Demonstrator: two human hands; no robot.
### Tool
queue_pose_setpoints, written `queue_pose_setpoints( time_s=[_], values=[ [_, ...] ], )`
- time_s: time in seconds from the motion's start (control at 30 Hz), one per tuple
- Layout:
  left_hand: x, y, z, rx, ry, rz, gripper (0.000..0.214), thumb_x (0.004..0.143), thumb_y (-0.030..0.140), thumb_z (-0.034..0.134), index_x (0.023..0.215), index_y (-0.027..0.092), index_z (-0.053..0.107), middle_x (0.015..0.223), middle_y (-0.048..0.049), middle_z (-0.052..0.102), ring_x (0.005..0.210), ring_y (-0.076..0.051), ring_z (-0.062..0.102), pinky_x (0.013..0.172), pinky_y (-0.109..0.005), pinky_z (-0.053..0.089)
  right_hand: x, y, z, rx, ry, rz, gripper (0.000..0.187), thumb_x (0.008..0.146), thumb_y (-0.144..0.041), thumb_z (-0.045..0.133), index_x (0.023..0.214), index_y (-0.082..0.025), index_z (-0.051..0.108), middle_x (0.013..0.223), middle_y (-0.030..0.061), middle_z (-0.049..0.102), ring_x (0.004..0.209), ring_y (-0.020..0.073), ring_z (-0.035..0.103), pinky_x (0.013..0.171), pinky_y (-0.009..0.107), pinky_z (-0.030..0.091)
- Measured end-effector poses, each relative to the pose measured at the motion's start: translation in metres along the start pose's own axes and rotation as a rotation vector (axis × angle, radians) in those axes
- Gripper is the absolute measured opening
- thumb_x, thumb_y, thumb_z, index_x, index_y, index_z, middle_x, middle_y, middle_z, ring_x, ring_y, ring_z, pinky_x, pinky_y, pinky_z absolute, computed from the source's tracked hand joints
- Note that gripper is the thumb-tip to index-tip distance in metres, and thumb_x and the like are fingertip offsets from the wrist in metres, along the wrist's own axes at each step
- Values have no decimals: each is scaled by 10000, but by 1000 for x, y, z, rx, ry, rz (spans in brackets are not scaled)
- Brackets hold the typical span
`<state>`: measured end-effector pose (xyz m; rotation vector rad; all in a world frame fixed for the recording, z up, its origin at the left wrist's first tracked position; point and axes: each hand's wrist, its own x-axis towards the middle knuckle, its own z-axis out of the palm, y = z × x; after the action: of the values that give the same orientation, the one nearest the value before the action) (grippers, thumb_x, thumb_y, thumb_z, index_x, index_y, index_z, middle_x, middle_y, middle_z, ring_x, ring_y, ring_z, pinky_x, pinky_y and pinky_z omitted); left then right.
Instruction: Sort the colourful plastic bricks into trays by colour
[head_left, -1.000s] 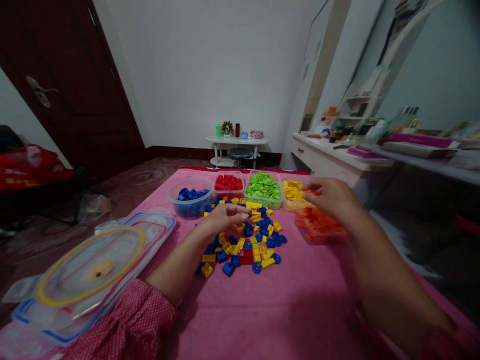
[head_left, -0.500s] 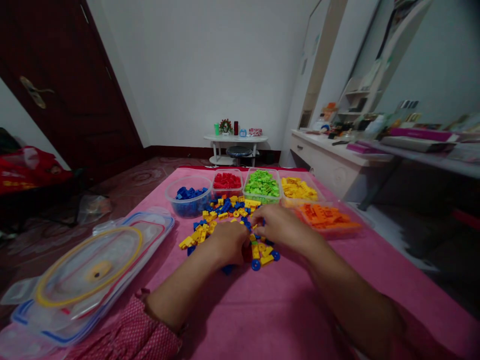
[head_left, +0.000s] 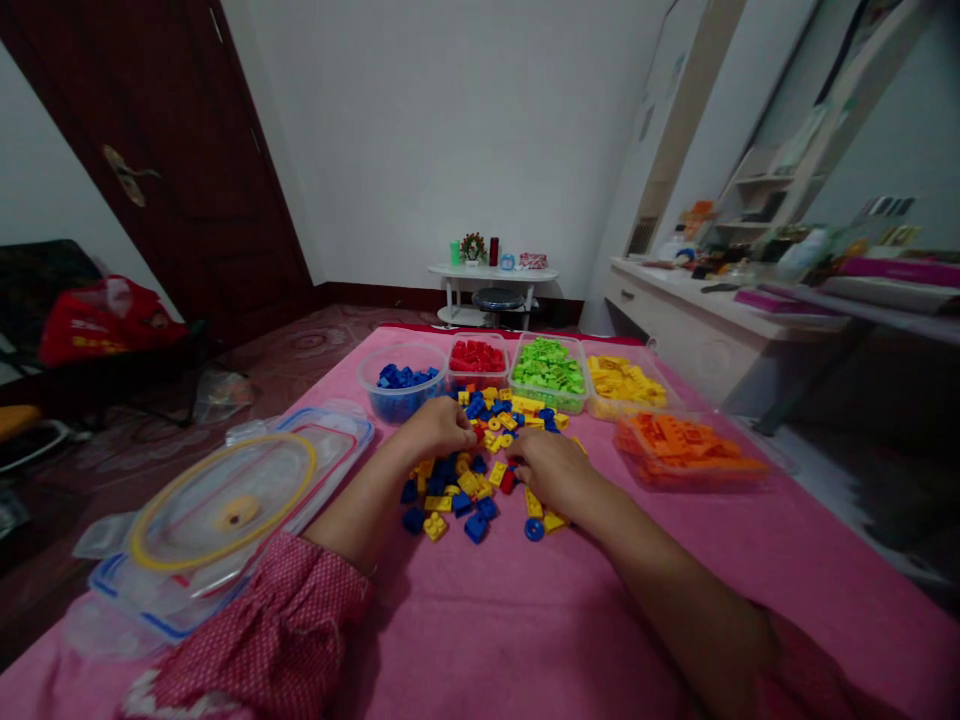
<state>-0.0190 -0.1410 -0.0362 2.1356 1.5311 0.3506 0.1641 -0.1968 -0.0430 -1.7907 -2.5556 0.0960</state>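
Note:
A heap of loose yellow, blue and a few red bricks lies on the pink cloth. My left hand rests on the heap's left side, fingers curled down into the bricks. My right hand lies on the heap's right side, fingers also bent and pinching among the bricks. What either hand holds is hidden under the fingers. Behind the heap stand a round tub of blue bricks, a red-brick box, a green-brick box, a yellow-brick box and an orange-brick box.
A stack of clear lids with coloured rims lies at the left of the cloth. A white desk runs along the right. A small white table stands by the far wall, a dark door at the left.
My right hand came back from the orange box to the heap. Both hands have shifted among the bricks, and the view has swung a little to the left.

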Motion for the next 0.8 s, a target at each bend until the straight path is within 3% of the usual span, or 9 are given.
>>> queue_pose_setpoints(
  time_s=[0.1, 0.27, 0.43, 0.57, 0.67, 0.8],
  values=[
    [4, -5, 4, -58, 17, -27, 229, 614, 258, 524, 597, 107, 695, 457, 3, 498, 477, -102, 441, 448, -211, 278, -2, -1, -3, -2, -5, 0, 202, 769, -210, 565, 926, -256, 683, 1025, 41, 654, 938, 199, 608, 674, 249, 394],
    [8, -7, 7, -135, 82, -39, 213, 614, 259, 538, 591, 112, 690, 481, -1, 534, 478, -93, 446, 447, -198, 285, -3, -1, -5, 121, 102, -18, 198, 773, -227, 549, 914, -269, 682, 953, 8, 683, 894, 164, 607, 673, 237, 367],
    [6, -5, 5, -238, 96, -19, 179, 609, 229, 545, 599, 107, 676, 486, 8, 528, 483, -93, 450, 444, -188, 293, -6, -9, 2, 228, -39, -91, 146, 664, -349, 676, 766, -245, 670, 754, -20, 673, 647, 118, 568, 512, 220, 263],
    [7, -5, 6, -272, 121, -1, 172, 613, 226, 531, 565, 108, 646, 481, 10, 514, 476, -89, 429, 435, -193, 276, -4, -6, 5, 223, -18, -111, 24, 662, -211, 613, 655, -202, 633, 658, -15, 639, 567, 100, 523, 488, 220, 244],
    [7, -5, 6, -280, 129, 1, 160, 608, 223, 530, 550, 115, 634, 486, 8, 522, 479, -92, 434, 438, -195, 279, 2, 4, 4, 254, 91, -72, 156, 663, -117, 531, 734, -198, 645, 693, -7, 642, 625, 109, 548, 537, 209, 306],
    [6, -3, 6, -283, 114, -7, 148, 603, 206, 527, 548, 120, 633, 503, 5, 543, 499, -99, 465, 453, -190, 304, 8, 12, 7, 209, 194, -106, 251, 732, -122, 494, 864, -227, 680, 881, 23, 650, 839, 142, 581, 703, 218, 373]
  ],
)
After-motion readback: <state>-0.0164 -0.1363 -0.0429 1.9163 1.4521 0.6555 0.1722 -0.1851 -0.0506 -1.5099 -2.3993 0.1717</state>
